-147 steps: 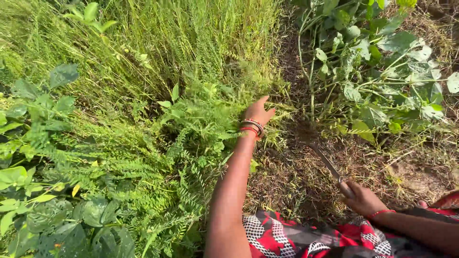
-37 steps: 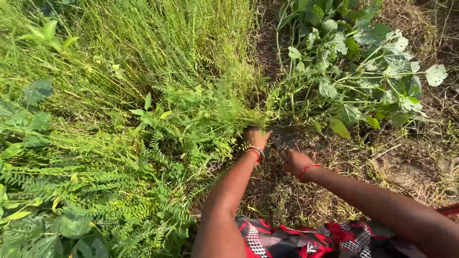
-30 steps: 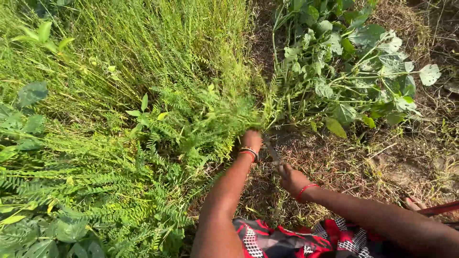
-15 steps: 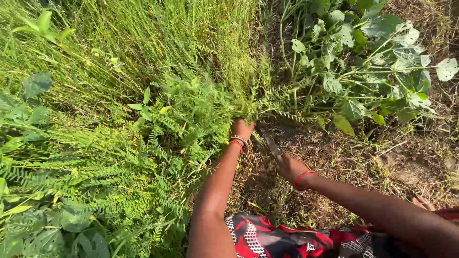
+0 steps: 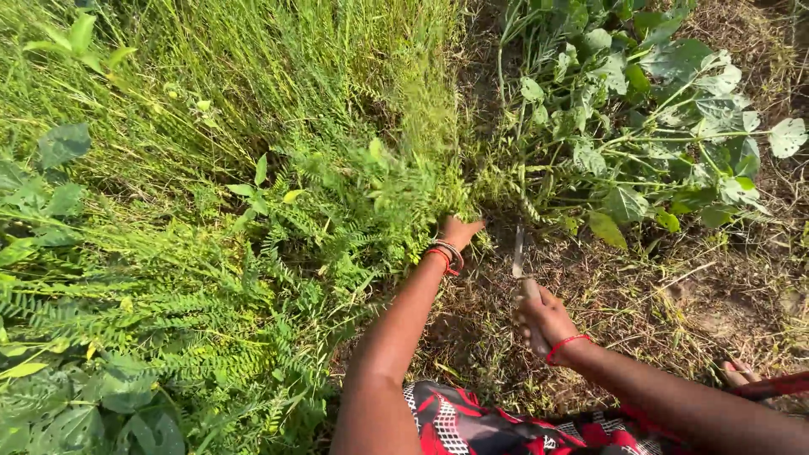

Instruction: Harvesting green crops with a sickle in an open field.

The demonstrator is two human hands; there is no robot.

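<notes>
At the far left stand broad-leaved weeds (image 5: 63, 147), and beside them a dense bank of feathery, fern-like green plants (image 5: 211, 286) mixed with thin grass (image 5: 278, 59) that fills most of the left half. The left hand (image 5: 459, 232) is pushed into the right edge of this growth, fingers closed round a bunch of stems (image 5: 421, 190) low down near the soil — gripped there, it seems, to gather the stalks and pull them taut and away from the blade. Red and metal bangles (image 5: 444, 255) circle that wrist.

Just to the right, over bare ground strewn with dry cut straw (image 5: 640, 312), the right hand (image 5: 546, 320) is wrapped tightly round the handle of a small sickle (image 5: 518, 253). Its thin blade points up and forward toward the base of the held bunch, near it but not visibly touching — a low angle that would suit slicing close to the roots. A red thread (image 5: 563, 345) is tied at this wrist.

Further right grows a leafy plant with large pale-green leaves (image 5: 674, 109). Along the bottom edge shows red, black and white checked cloth (image 5: 472, 421).
</notes>
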